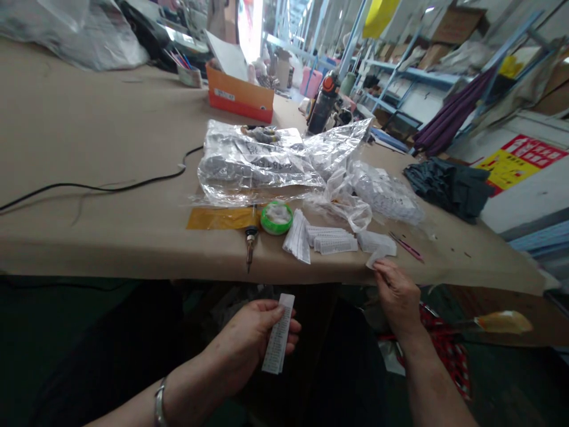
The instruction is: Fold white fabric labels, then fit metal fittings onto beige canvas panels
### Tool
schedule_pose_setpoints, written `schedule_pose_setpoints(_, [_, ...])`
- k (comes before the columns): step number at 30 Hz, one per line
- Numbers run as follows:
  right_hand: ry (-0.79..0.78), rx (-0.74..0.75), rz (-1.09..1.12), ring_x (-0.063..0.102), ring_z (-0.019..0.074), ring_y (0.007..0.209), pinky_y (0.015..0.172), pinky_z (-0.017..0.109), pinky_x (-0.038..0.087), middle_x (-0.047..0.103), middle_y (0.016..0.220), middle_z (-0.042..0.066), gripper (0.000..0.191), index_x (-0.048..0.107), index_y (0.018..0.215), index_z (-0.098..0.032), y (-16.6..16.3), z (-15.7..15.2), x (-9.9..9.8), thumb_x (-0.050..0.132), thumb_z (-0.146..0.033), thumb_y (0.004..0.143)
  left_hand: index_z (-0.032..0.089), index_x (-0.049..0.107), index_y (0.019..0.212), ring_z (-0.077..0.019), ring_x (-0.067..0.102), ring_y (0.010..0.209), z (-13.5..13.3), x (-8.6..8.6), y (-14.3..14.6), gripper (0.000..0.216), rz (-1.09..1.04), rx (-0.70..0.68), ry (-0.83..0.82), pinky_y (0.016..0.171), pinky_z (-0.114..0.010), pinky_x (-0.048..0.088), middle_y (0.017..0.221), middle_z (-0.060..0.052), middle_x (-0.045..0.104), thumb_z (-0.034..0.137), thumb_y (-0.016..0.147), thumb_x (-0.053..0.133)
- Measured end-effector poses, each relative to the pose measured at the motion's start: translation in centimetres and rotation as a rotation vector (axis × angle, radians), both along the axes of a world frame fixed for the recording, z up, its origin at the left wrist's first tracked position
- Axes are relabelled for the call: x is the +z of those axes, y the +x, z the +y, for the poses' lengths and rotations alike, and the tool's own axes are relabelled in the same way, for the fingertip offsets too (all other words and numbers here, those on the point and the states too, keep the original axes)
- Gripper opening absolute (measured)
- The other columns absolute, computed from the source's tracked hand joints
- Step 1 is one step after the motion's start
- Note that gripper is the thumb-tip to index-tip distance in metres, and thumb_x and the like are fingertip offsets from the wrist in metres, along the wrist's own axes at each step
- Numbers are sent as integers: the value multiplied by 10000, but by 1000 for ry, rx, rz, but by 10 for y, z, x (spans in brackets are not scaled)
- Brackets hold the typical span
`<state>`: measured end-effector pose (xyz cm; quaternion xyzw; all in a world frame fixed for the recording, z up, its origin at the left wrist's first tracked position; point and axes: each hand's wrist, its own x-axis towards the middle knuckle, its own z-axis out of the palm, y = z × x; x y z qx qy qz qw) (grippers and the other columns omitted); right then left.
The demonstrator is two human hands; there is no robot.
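"My left hand (pixel 255 326) pinches printed strips (pixel 278 339) below the desk's (pixel 111 237) front edge; my right hand (pixel 398 295), a slip (pixel 376 255) at that edge."
"Handling?"
"Light, easily creased, I'd judge; I'd grip near the ends."

I'm in a workshop, factory-type: brown-covered workbench (pixel 111 130) beyond my right fingers (pixel 386 271), metal-tipped tool (pixel 251 232) to their left, bagged goods (pixel 386 193) past them, blue shelving (pixel 422 75) with cartons (pixel 457 24) far beyond.
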<state>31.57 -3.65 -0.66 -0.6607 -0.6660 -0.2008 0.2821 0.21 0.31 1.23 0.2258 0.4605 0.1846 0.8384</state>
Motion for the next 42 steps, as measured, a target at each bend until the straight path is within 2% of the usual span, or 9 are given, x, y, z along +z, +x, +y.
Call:
schedule_pose_setpoints(5, [184, 80, 265, 663, 214, 925, 853, 380, 518, 694, 976, 65, 105, 653, 948, -193, -54, -13, 20, 606, -172, 857, 77, 565, 919, -146, 630, 572, -2, 7, 0, 163, -40, -24, -13, 594, -290, 526, 726, -92, 663, 210, 905, 471])
schedule_pose_setpoints(9, [22, 574, 247, 572, 286, 1140, 947, 487, 470, 655, 1094, 105, 223, 632, 1004, -175, -126, -25, 23, 603, -62, 814, 77, 598, 835, -137, 599, 521, -1, 10, -1, 145, -123, 13, -26, 551, -282, 501, 675, -75, 639, 158, 870, 483])
schedule_pose_setpoints(11, [-77, 730, 138, 545, 288, 1175, 977, 496, 444, 661, 1082, 117, 221, 633, 1002, -156, -151, -27, 18, 596, -43, 816, 74, 614, 765, -112, 569, 493, -1, 10, -3, 118, -168, 76, -3, 515, -238, 460, 636, -52, 611, 119, 824, 522])
schedule_pose_setpoints(18, [-182, 832, 59, 544, 260, 1181, 994, 477, 432, 678, 1077, 132, 161, 630, 979, -136, -175, -23, 0, 538, -59, 872, 104, 589, 672, -87, 504, 465, -3, 0, -15, 82, -167, 191, -1, 471, -211, 362, 574, -11, 551, 131, 749, 586])
schedule_pose_setpoints(30, [-237, 852, 51, 538, 261, 1184, 1007, 475, 423, 680, 1071, 123, 187, 620, 974, -120, -179, -18, 2, 562, -15, 830, 112, 578, 693, -80, 484, 448, -4, -8, -20, 205, -243, 193, 22, 443, -206, 364, 581, 0, 543, 286, 767, 657])
schedule_pose_setpoints(34, [-250, 875, 106, 536, 262, 1178, 1014, 472, 413, 666, 1097, 117, 278, 588, 1091, -123, -181, -19, 5, 582, -48, 824, 91, 593, 708, -79, 542, 495, -5, -5, -20, 100, -171, 227, 13, 491, -189, 414, 613, -21, 580, 147, 791, 599])
schedule_pose_setpoints(36, [-249, 821, 265, 554, 260, 1135, 975, 443, 447, 647, 1108, 118, 305, 569, 1138, -137, -180, -19, 7, 605, -148, 835, 93, 595, 727, -88, 560, 495, -5, -3, -20, 121, -144, 212, 3, 507, -198, 445, 608, -28, 589, 132, 827, 540])
schedule_pose_setpoints(38, [-263, 638, 539, 602, 229, 1012, 864, 369, 506, 644, 1036, 93, 239, 585, 1075, -171, -178, -16, 8, 602, -241, 847, 91, 611, 795, -105, 579, 493, -6, -1, -22, 150, -143, 132, -4, 512, -225, 477, 640, -50, 619, 173, 863, 505])
schedule_pose_setpoints(42, [-553, 351, 1119, 598, 146, 689, 605, 244, 499, 620, 782, 16, 180, 597, 885, -194, -177, -5, 7, 625, -361, 825, 83, 629, 884, -110, 599, 515, -11, 2, -26, 201, -169, 13, 27, 534, -241, 505, 726, -82, 652, 252, 874, 521])
